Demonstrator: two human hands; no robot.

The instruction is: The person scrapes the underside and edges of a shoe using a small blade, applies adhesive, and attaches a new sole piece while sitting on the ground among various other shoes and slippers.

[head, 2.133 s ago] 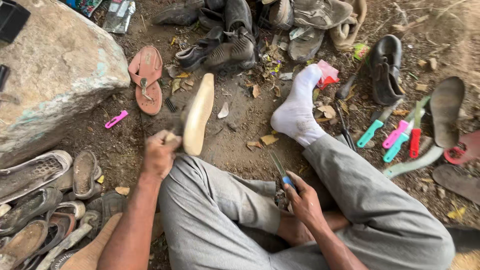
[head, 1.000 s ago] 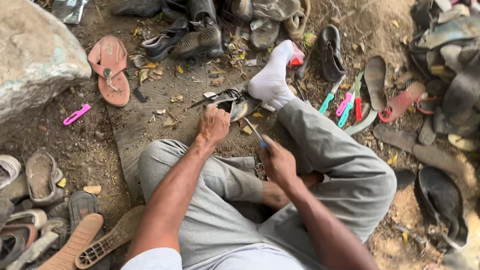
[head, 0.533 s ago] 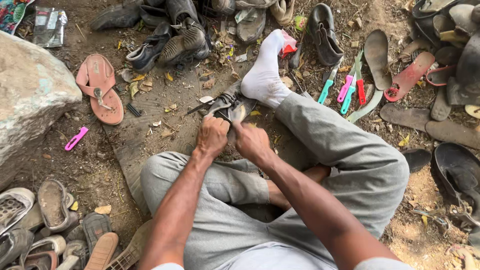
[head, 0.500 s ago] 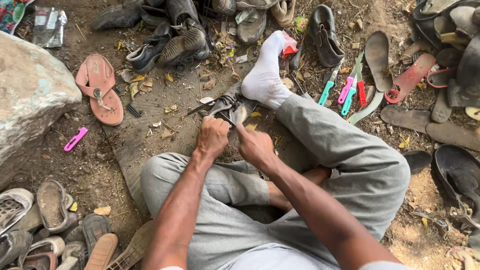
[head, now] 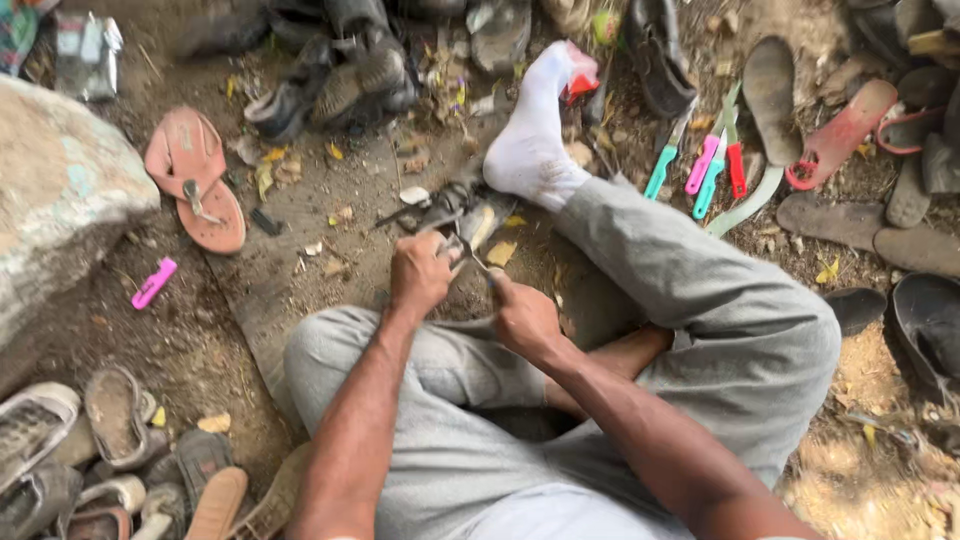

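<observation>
I sit on the dirt in grey trousers with one leg stretched out, its foot in a white sock [head: 530, 140]. My left hand [head: 420, 275] grips the near end of a dark worn shoe piece [head: 470, 205] lying on the ground just short of that foot. My right hand [head: 525, 318] is close beside it, fingers closed round a small knife [head: 472, 262]. The thin blade points up-left and meets the dark piece by my left thumb. The knife's handle is mostly hidden in my fist.
A big pale rock [head: 60, 200] fills the left. A pink flip-flop [head: 195, 180] and a pink handle [head: 153, 284] lie near it. Coloured-handled tools [head: 710, 165] and loose soles [head: 840, 130] lie at right. Old shoes pile up at lower left [head: 90, 460] and at top [head: 350, 70].
Two seconds ago my left hand held a tan sole upright; now it grips the dark piece. My right hand has brought the knife forward to it. Over the last half second, little moved.
</observation>
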